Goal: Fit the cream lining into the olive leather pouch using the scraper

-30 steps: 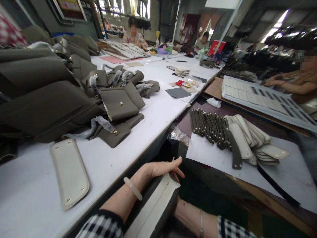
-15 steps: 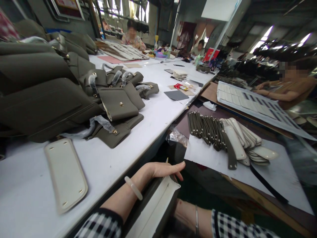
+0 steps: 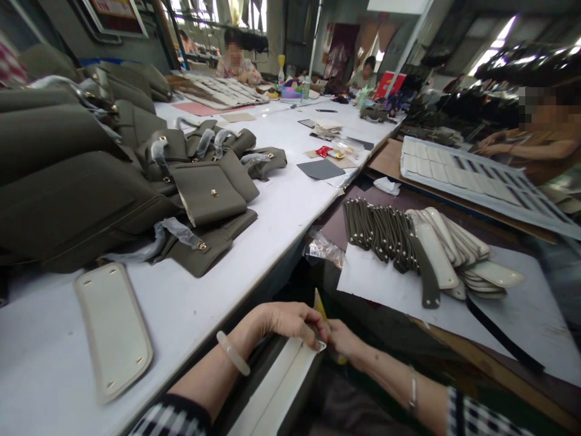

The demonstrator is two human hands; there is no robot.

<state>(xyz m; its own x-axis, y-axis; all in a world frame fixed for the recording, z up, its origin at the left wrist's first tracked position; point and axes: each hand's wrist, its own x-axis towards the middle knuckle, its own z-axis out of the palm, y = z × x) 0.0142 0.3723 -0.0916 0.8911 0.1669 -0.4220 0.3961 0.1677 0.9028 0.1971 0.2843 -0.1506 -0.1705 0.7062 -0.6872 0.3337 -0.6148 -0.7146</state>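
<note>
Head view shows the left hand (image 3: 285, 321) with fingers curled on the long cream-lined olive leather piece (image 3: 276, 387). Right hand (image 3: 342, 340) touches its end beside a yellow tool (image 3: 319, 304); its fingers are hidden, so I cannot tell.

Your left hand (image 3: 290, 321) rests on a panel (image 3: 281, 381) with a smooth, matt cream lining and an olive leather-like outer face. On your wrist sits a glossy pale bangle (image 3: 232, 361). The bags (image 3: 91, 181) look like matt, finely grained olive leather with small shiny gold metal studs and clear plastic wrap on the straps. The table (image 3: 254, 242) is smooth white.
</note>
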